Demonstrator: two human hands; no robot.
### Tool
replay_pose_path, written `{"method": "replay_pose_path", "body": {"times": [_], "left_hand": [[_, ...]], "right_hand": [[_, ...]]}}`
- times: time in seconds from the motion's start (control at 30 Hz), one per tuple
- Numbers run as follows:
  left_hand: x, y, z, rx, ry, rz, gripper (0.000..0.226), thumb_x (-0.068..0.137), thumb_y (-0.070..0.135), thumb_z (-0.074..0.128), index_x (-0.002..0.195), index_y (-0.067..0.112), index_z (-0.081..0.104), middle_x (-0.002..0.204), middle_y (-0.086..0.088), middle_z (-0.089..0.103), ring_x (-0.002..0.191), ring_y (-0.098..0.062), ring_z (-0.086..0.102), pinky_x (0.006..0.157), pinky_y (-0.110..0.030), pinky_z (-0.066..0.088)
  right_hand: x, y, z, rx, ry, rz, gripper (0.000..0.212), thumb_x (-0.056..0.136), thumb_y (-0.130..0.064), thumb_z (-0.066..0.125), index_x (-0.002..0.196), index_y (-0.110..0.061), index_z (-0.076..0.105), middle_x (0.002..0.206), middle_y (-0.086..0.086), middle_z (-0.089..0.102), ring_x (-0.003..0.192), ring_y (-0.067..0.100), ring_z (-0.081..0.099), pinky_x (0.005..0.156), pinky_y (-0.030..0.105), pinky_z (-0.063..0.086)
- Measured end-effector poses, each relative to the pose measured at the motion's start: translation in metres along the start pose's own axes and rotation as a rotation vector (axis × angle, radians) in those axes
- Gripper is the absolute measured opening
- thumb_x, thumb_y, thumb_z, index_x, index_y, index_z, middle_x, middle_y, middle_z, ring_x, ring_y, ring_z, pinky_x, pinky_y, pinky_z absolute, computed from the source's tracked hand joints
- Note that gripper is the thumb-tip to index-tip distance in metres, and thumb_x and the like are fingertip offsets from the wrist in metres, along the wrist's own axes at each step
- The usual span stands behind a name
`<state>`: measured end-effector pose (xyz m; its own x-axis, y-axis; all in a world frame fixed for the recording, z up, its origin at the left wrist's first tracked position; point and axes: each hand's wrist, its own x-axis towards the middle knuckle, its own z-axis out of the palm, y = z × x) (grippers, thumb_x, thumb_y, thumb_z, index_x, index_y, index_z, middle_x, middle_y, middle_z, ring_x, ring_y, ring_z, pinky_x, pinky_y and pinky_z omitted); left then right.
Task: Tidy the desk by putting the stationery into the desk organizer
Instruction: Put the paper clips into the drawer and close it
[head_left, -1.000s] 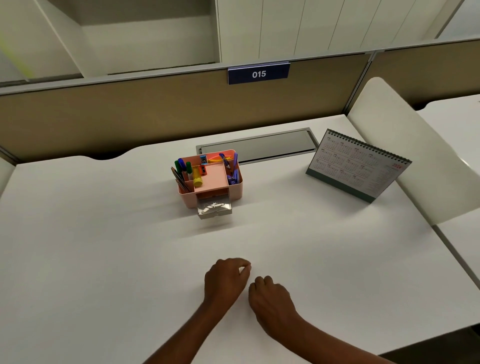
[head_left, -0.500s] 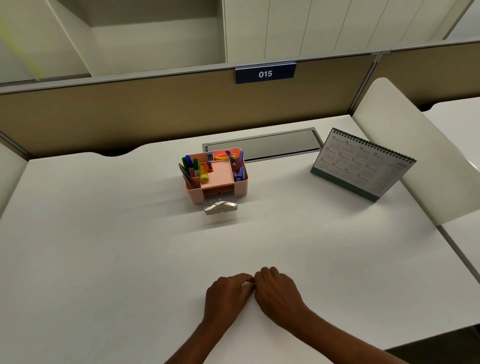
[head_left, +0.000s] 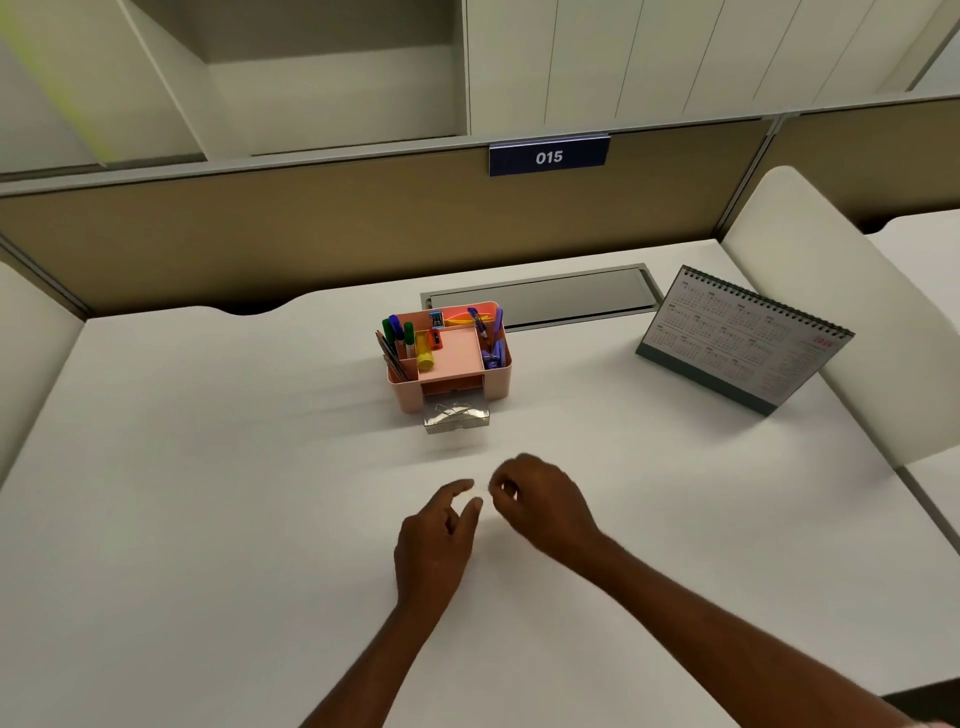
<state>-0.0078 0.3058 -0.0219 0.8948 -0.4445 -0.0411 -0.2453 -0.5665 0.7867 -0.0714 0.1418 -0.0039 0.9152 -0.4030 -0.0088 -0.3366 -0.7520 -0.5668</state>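
Note:
The pink desk organizer (head_left: 497, 375) stands mid-desk with markers, pens, a yellow glue stick and small items in its compartments. Its clear drawer (head_left: 456, 417) is pulled out in front and holds metal paper clips. My hands hover close together nearer to me than the drawer. My right hand (head_left: 540, 501) has thumb and fingers pinched on a tiny pale clip (head_left: 484, 487), which is barely visible. My left hand (head_left: 435, 535) is beside it with thumb and index finger apart, their tips almost touching the right hand's fingers.
A spiral desk calendar (head_left: 737, 340) stands at the right. A metal cable hatch (head_left: 540, 296) lies flush behind the organizer. A tan partition with a "015" plate (head_left: 548, 156) closes the back, and white curved dividers (head_left: 831, 291) border both sides.
Both hands lifted off the desk near its front edge and moved forward toward the drawer. The left hand's fingers spread, and the right hand's fingers pinched together.

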Motion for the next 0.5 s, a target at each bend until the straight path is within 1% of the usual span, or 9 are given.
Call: {"method": "replay_pose_path", "body": {"times": [0.1, 0.2, 0.3, 0.37, 0.43, 0.5], "left_hand": [[0.01, 0.003, -0.003, -0.029, 0.011, -0.063, 0.022, 0.097, 0.042, 0.066, 0.118, 0.045, 0.068, 0.059, 0.004, 0.064, 0.06, -0.009, 0.064, 0.065, -0.032, 0.057], [0.018, 0.004, -0.007, -0.087, 0.008, -0.092, 0.016, 0.098, 0.037, 0.065, 0.112, 0.038, 0.074, 0.058, 0.006, 0.066, 0.059, -0.005, 0.067, 0.069, -0.03, 0.058], [0.027, 0.002, -0.01, -0.152, 0.001, -0.147, 0.015, 0.098, 0.037, 0.064, 0.106, 0.035, 0.076, 0.06, 0.008, 0.069, 0.061, -0.004, 0.068, 0.071, -0.031, 0.058], [0.032, 0.002, -0.012, -0.197, -0.001, -0.198, 0.015, 0.098, 0.037, 0.063, 0.104, 0.034, 0.076, 0.064, 0.009, 0.072, 0.064, -0.005, 0.069, 0.07, -0.033, 0.06], [0.038, 0.004, -0.015, -0.26, -0.008, -0.264, 0.014, 0.098, 0.035, 0.064, 0.103, 0.032, 0.077, 0.07, 0.01, 0.075, 0.071, -0.009, 0.071, 0.069, -0.033, 0.061], [0.044, 0.006, -0.02, -0.391, -0.03, -0.375, 0.015, 0.097, 0.028, 0.065, 0.106, 0.028, 0.077, 0.082, 0.008, 0.078, 0.079, -0.016, 0.074, 0.067, -0.029, 0.059]], "right_hand": [[0.047, -0.018, -0.011, -0.03, 0.065, -0.021, 0.015, 0.098, -0.034, 0.061, 0.101, -0.025, 0.072, 0.094, -0.008, 0.066, 0.077, 0.008, 0.058, 0.066, 0.024, 0.046], [0.091, -0.028, -0.014, -0.074, 0.119, -0.01, 0.017, 0.099, -0.033, 0.064, 0.107, -0.02, 0.073, 0.099, -0.003, 0.073, 0.082, 0.012, 0.065, 0.071, 0.025, 0.051], [0.124, -0.029, -0.009, -0.19, 0.086, -0.013, 0.021, 0.1, -0.035, 0.063, 0.107, -0.018, 0.073, 0.1, 0.0, 0.075, 0.087, 0.017, 0.069, 0.076, 0.029, 0.055], [0.136, -0.026, -0.004, -0.302, 0.049, -0.024, 0.022, 0.1, -0.035, 0.063, 0.108, -0.017, 0.074, 0.099, 0.002, 0.075, 0.086, 0.02, 0.07, 0.078, 0.033, 0.059], [0.142, -0.024, 0.001, -0.392, 0.014, -0.032, 0.024, 0.1, -0.035, 0.063, 0.11, -0.015, 0.074, 0.098, 0.004, 0.075, 0.085, 0.022, 0.071, 0.079, 0.036, 0.06], [0.146, -0.022, 0.005, -0.445, -0.011, -0.049, 0.026, 0.1, -0.035, 0.064, 0.111, -0.014, 0.073, 0.098, 0.005, 0.075, 0.084, 0.023, 0.071, 0.079, 0.036, 0.061]]}}
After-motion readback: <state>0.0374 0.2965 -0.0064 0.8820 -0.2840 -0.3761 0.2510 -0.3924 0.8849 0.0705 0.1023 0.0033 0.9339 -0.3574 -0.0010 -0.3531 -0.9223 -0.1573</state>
